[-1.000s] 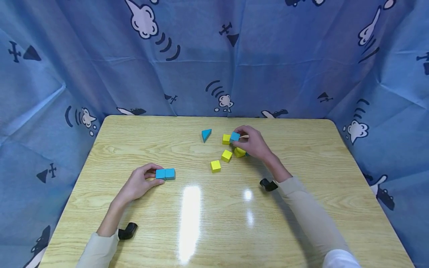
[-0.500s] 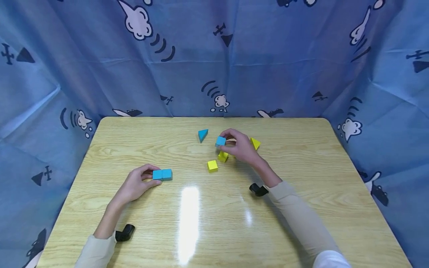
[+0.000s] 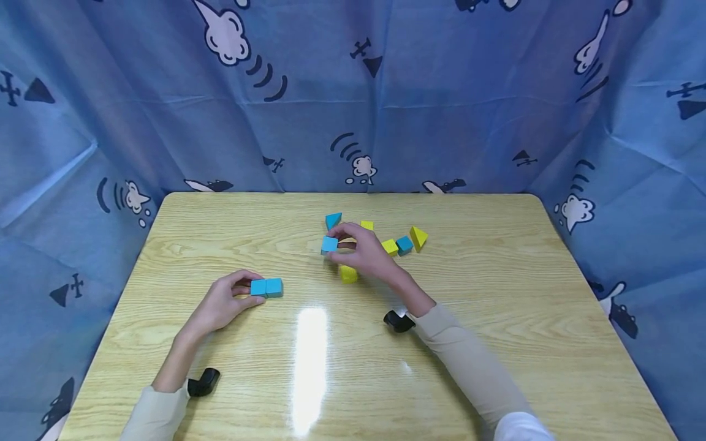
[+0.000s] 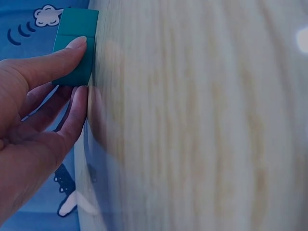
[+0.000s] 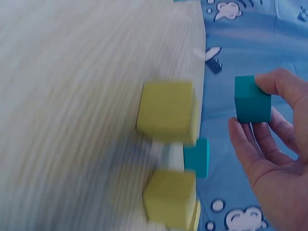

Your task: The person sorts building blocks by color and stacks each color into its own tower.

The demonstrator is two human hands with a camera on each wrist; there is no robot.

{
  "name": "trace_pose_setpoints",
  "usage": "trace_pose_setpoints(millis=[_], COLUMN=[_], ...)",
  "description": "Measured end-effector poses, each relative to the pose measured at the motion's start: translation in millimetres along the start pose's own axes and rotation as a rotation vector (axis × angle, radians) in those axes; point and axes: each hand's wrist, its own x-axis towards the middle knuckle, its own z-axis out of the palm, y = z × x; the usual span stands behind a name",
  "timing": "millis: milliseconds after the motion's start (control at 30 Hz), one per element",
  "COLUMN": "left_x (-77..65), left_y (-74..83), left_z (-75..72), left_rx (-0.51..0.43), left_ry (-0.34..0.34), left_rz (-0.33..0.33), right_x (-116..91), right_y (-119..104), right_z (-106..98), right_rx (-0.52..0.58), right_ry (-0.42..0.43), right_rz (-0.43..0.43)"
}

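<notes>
Cloth [image 3: 309,98] in blue, printed with white puffs and dark shapes, hangs behind the table and along both sides of it. The wood-grained table [image 3: 524,269] fills the lower part of the head view, with a bright reflection on its surface. Over it reach two pale sleeves, the right sleeve [image 3: 469,361] stretched farther across than the left sleeve [image 3: 157,413]. The right hand [image 3: 364,251] is narrowed round the carried cube [image 3: 329,245], a blue one pinched between thumb and fingertips; the right wrist view shows it clear of the tabletop. The left hand [image 3: 223,303] is likewise narrowed, thumb and fingers on opposite sides of the gripped cube [image 3: 258,288], also blue, which sits on the table touching its blue neighbour [image 3: 274,288]. By each wrist is a small black piece, one at the right [image 3: 398,321], one at the left [image 3: 204,382]. Around the right hand lie the smaller blocks: a front yellow cube [image 3: 349,274] just below it, a rear yellow cube [image 3: 366,225] partly hidden behind it, and to its right a third yellow cube [image 3: 390,247], a loose blue cube [image 3: 404,245] and a yellow triangular block [image 3: 418,238]; a blue triangular block [image 3: 333,220] lies just beyond its fingers
</notes>
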Motion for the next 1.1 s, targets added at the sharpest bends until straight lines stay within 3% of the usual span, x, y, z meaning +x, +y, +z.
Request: trace_pose_setpoints(millis=[500, 767, 1100], left_x=[3.0, 5.2, 4.2], left_y=[4.1, 5.0, 3.5], left_z=[-1.3, -2.2, -3.8], left_rx=[0.002, -0.007, -0.008], left_ry=[-0.006, -0.024, -0.031], left_rz=[0.028, 0.033, 0.02], right_x=[16.7, 18.9, 19.1], right_y=[-21.2, -25.9, -26.7], right_z=[65.2, 89.5, 109.0], right_rx=[-0.003, 0.025, -0.11], right_ry=[-0.147, -0.2, -0.229], right_rz=[-0.085, -0.103, -0.178])
